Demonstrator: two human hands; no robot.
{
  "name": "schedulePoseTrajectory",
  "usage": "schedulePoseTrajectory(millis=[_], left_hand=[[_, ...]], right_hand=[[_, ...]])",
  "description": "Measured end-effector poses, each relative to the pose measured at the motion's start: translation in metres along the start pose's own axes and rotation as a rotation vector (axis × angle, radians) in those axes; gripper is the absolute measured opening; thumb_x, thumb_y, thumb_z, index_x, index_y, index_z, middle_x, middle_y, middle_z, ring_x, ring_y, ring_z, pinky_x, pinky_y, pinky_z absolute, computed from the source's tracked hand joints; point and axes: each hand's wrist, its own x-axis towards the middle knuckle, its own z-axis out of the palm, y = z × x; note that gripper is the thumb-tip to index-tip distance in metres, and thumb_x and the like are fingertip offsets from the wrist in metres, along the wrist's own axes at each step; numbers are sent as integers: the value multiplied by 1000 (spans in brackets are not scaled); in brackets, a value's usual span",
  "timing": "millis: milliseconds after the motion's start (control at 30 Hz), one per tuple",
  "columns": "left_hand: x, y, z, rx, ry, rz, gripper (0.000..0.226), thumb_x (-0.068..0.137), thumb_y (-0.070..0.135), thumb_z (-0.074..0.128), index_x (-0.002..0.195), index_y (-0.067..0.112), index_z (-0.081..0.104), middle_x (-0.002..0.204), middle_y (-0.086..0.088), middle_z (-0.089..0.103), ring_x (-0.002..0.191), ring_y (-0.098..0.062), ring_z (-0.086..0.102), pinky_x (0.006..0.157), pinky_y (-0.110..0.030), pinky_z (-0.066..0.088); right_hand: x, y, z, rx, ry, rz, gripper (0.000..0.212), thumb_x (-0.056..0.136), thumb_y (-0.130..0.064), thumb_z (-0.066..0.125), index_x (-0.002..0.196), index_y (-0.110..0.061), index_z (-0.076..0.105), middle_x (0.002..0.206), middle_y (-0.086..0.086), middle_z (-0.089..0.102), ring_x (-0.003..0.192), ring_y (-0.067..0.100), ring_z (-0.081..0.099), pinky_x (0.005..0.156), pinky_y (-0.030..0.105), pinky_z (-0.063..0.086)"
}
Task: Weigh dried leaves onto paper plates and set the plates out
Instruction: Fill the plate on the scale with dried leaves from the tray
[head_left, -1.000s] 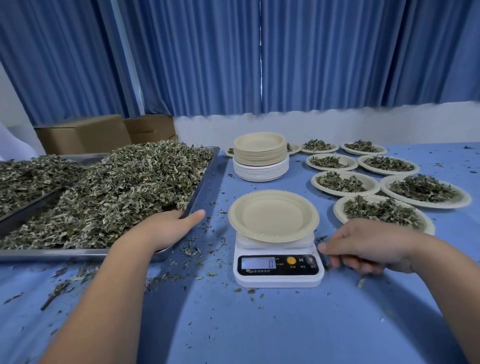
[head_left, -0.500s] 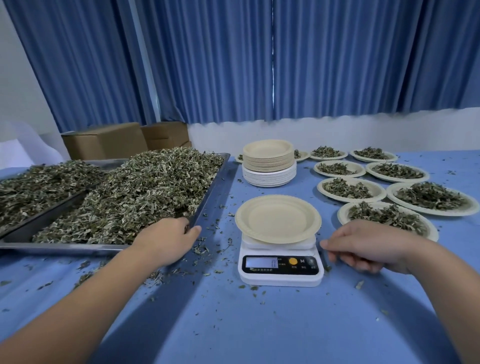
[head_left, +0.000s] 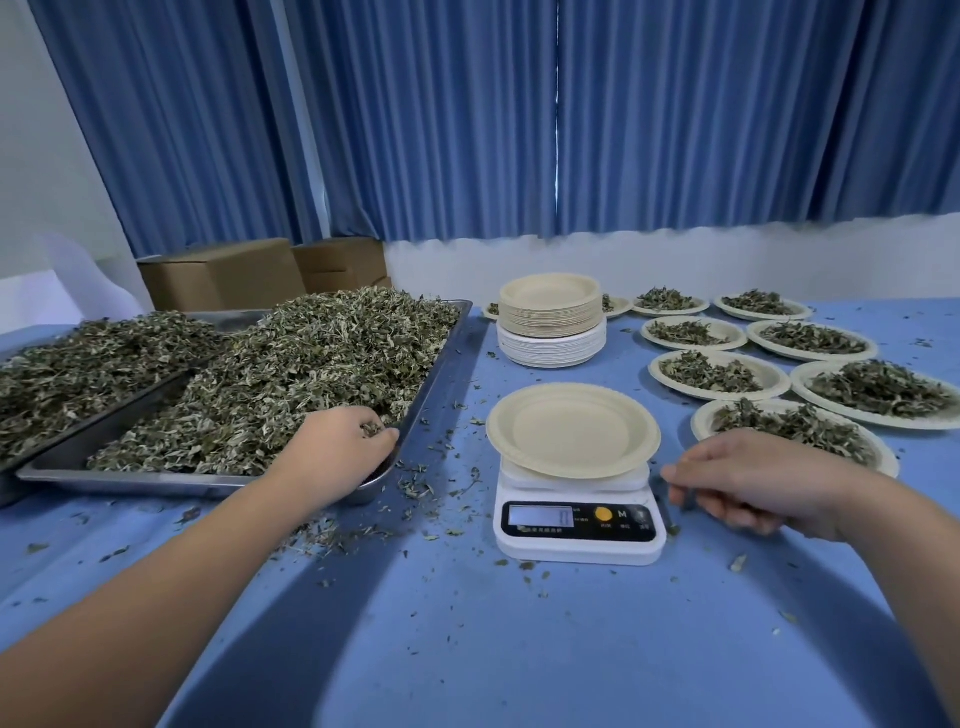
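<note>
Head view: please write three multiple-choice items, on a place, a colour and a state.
1. Where is the left hand? A) on a cardboard box B) in the dried green leaves at the near corner of the silver metal tray C) on the curtain
2. What colour is the cloth table cover? A) red B) blue C) white
3. The beige round paper plate on the white digital scale is: A) empty B) heaped with leaves C) torn in half
Key: 1 B, its fingers curl into leaves by the tray rim; 2 B, blue all over; 3 A, its bare bottom shows.
</note>
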Motion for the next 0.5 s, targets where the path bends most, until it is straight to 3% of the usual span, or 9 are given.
schedulePoseTrajectory(millis=[233,367,500], left_hand=[[11,4,-9,-108,66,8,21,97,34,53,88,17,63,29,8,44,22,-3,34,26,-13,22],[20,27,-19,-167,98,52,24,97,34,53,87,15,64,34,9,44,23,-3,33,27,-12,22],[27,66,-23,-210,181,152,29,95,36,54,73,19,63,43,10,52,32,2,43,32,-11,26]], right_hand=[[4,0,1,41,84,-9,31,91,-32,62,79,-4,69,52,3,47,39,13,36,36,21,24],[6,-2,2,76,109,-26,30,92,-30,61,83,-2,68,53,3,46,40,13,36,38,22,23],[6,-2,2,108,130,-29,28,92,-26,61,85,-1,68,53,4,47,40,14,35,37,21,22]])
